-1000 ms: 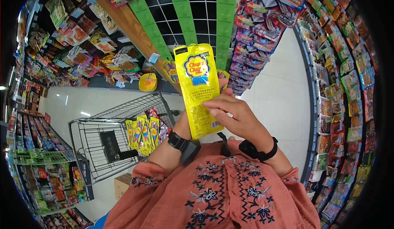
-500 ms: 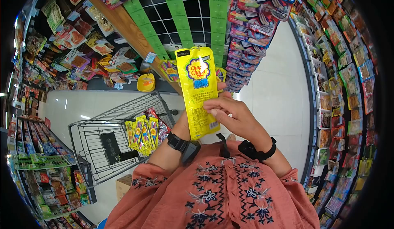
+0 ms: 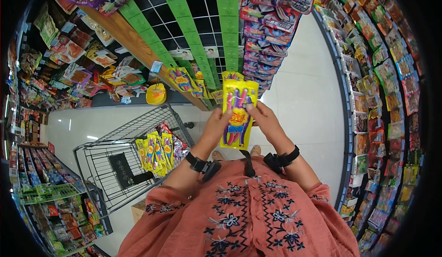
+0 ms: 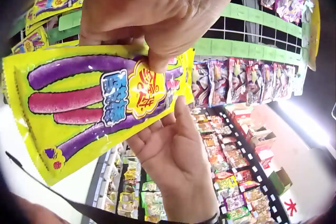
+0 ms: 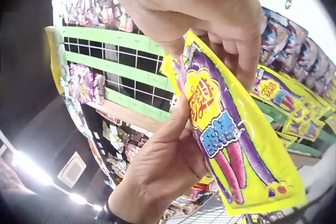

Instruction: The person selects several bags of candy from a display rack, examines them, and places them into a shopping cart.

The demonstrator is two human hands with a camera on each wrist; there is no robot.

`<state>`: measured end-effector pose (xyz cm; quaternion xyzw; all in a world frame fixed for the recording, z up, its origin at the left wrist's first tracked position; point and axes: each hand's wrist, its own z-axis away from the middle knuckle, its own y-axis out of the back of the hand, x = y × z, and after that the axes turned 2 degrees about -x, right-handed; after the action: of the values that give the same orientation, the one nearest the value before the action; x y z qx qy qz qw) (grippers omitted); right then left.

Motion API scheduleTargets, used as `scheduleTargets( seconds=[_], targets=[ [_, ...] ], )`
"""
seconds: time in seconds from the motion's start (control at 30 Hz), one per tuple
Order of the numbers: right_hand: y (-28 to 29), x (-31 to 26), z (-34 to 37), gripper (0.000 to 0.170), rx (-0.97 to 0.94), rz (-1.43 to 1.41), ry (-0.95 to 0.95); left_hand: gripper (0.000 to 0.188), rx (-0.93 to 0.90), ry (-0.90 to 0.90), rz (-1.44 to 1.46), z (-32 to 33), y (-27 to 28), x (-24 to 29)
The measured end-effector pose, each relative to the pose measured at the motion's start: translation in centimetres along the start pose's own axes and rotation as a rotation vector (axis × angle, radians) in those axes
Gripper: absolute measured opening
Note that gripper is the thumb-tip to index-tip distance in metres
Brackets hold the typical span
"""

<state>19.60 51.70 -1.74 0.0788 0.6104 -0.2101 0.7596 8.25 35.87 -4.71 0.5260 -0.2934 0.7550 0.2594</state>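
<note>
Pinching the yellow packet [image 3: 238, 127], left hand [image 3: 214, 126] and right hand [image 3: 267, 121] sandwich it between thumbs [image 3: 227, 114] and fingers [image 5: 248, 58].

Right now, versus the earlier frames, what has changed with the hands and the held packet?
The held packet has been turned over: its candy picture faces the head camera, where printed text was. The left hand, earlier behind it, now grips its left edge, thumb in front; the right hand grips the opposite edge. The cart still holds yellow packets.

A shop aisle with packed snack racks [image 3: 391, 96] and a shopping cart [image 3: 133, 153].
</note>
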Motion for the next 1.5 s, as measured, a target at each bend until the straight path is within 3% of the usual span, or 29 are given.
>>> scheduleTargets(
  seconds=[0.07,0.2,0.3,0.37,0.47,0.67,0.77,1.07,1.17,1.27,1.5],
  targets=[
    [0.7,0.3,0.1,0.040,0.100,-0.102,-0.096,0.040,-0.125,0.043,-0.123,0.0,-0.3,0.3],
    [1.4,-0.6,0.5,0.032,0.185,-0.162,-0.011,0.046,-0.343,0.160,-0.202,-2.8,0.6,-0.9],
    [2.2,-1.1,0.8,0.033,0.203,-0.148,-0.007,0.050,-0.032,-0.011,-0.223,-6.9,1.6,1.5],
    [2.9,-1.2,0.8,0.035,0.204,-0.117,0.010,0.047,0.088,-0.294,-0.290,-10.0,2.0,3.0],
    [3.5,-1.4,0.9,0.036,0.202,-0.070,0.036,0.041,0.151,-0.535,-0.320,-14.4,1.9,4.2],
    [3.9,-2.4,1.3,0.039,0.188,-0.005,0.016,0.038,0.036,-0.383,-0.301,-16.3,1.5,6.7],
    [3.9,-2.1,0.7,0.040,0.174,0.002,-0.004,0.034,0.108,-0.350,-0.473,-16.1,1.8,7.1],
    [2.7,-1.6,-1.4,0.041,0.091,0.023,-0.032,0.029,0.043,-0.326,-0.409,-14.6,1.7,7.2],
    [2.2,-2.0,-1.8,0.042,0.067,0.047,-0.017,0.030,-0.074,-0.276,-0.548,-15.3,2.8,6.4],
    [1.9,-2.2,-2.3,0.044,0.050,0.065,-0.027,0.033,-0.063,-0.303,-0.715,-15.0,2.9,6.4],
    [2.1,0.6,-5.0,0.046,0.030,0.065,-0.044,0.040,-0.104,-0.212,-0.591,-14.8,3.2,5.2]
  ],
)
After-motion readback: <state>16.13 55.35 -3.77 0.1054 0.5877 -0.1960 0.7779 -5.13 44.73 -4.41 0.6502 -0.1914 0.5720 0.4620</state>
